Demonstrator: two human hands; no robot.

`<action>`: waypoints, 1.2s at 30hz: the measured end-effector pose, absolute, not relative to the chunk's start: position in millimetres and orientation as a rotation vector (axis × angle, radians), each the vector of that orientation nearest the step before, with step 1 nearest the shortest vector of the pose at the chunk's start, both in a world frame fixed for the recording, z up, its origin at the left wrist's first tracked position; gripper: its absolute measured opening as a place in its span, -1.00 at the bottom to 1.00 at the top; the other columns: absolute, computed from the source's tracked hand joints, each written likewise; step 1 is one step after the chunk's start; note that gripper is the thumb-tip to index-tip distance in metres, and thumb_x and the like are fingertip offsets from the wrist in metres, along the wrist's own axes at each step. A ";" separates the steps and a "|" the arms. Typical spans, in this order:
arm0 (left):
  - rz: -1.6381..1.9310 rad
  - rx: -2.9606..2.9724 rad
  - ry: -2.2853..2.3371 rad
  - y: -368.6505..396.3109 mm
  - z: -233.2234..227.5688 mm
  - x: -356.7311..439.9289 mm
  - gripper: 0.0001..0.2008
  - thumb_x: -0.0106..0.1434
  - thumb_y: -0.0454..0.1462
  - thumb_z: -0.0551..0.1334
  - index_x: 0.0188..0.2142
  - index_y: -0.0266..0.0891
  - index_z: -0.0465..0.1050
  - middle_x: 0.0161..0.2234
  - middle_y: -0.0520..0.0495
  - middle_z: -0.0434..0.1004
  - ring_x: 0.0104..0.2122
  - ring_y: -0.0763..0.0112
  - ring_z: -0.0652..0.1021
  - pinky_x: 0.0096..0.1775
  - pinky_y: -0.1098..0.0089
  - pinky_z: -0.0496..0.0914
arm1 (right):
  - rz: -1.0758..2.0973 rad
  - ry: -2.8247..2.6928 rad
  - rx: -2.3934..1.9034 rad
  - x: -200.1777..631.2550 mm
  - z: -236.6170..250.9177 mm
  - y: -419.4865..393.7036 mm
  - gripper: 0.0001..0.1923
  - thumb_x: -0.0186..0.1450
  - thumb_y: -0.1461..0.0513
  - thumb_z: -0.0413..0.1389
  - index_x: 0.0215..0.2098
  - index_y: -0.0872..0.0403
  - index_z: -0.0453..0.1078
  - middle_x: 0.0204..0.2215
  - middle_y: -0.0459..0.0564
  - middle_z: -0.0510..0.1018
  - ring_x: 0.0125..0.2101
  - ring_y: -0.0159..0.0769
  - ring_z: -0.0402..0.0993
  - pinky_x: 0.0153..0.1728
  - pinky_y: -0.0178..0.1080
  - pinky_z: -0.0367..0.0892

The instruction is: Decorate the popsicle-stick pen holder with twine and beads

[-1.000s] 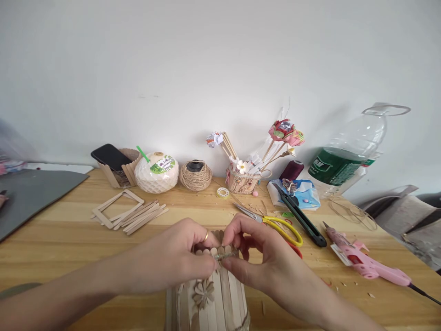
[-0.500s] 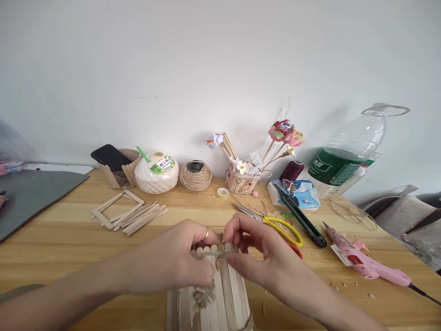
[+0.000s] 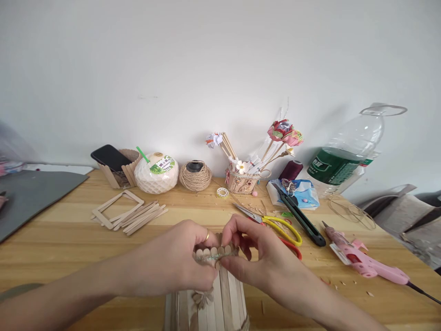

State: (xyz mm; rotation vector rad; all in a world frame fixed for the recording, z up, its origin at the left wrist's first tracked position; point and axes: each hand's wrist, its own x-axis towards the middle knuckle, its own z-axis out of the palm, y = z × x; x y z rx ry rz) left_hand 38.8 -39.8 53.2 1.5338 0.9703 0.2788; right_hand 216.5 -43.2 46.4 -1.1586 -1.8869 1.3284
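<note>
**Trim strand now pinched at the holder's rim**

While half a second back the glittery strand (image 3: pixel 210 259) lay stretched along the rim, it's now bunched between both sets of fingers. Left hand (image 3: pixel 172 262) and right hand (image 3: pixel 257 257) pinch it against the stick holder (image 3: pixel 220 299), directly below their fingertips on the surface (image 3: pixel 69 239).
</note>
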 end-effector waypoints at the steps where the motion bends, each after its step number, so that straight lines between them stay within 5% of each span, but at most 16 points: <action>1: 0.277 1.537 0.969 -39.7 53.1 38.9 -0.90 -0.05 -0.40 0.11 -0.57 -0.23 0.17 -0.61 0.19 0.11 -0.58 0.57 0.16 -0.57 0.50 0.04 | 1.321 -1.889 -1.165 216.2 47.0 -43.7 -0.82 0.02 0.44 0.06 -0.46 0.07 0.25 -0.57 -0.23 0.25 -0.51 -0.44 0.12 -0.49 -0.36 0.05; 11: 0.290 1.537 0.968 -34.5 54.2 34.5 -0.89 -0.01 -0.38 0.15 -0.41 -0.25 0.35 -0.53 0.14 0.30 -0.53 0.54 0.31 -0.51 0.53 0.16 | 1.480 -1.630 -1.003 232.0 41.2 -39.0 -0.92 0.14 0.22 0.06 -0.38 0.06 0.31 -0.47 -0.15 0.29 -0.43 -0.40 0.18 -0.41 -0.33 0.12; 18: 0.351 1.547 0.932 -29.1 50.4 36.5 -0.79 0.03 -0.38 0.18 -0.28 -0.23 0.41 -0.42 0.12 0.42 -0.41 0.47 0.42 -0.39 0.52 0.27 | 0.709 -1.834 -1.011 238.1 23.4 -47.8 -0.89 0.24 0.24 0.10 -0.44 0.04 0.27 -0.49 -0.14 0.37 -0.45 -0.39 0.31 -0.43 -0.33 0.24; 23: 0.420 1.581 0.964 -32.6 49.4 43.5 -0.69 0.01 -0.37 0.15 -0.20 -0.21 0.44 -0.34 0.07 0.50 -0.29 0.33 0.47 -0.32 0.45 0.32 | 0.026 -2.140 -0.851 230.0 16.7 -52.9 -0.89 0.23 0.39 0.10 -0.29 0.10 0.39 -0.39 -0.03 0.52 -0.38 -0.35 0.40 -0.35 -0.29 0.32; 36: 0.543 1.648 1.057 -30.7 40.4 54.6 -0.79 0.06 -0.26 0.19 -0.30 -0.27 0.47 -0.40 0.02 0.54 -0.31 0.26 0.49 -0.30 0.37 0.36 | -0.635 -2.382 -0.880 225.0 24.5 -53.2 -0.79 0.29 0.36 -0.04 -0.39 0.16 0.43 -0.51 0.04 0.53 -0.52 -0.27 0.34 -0.52 -0.22 0.22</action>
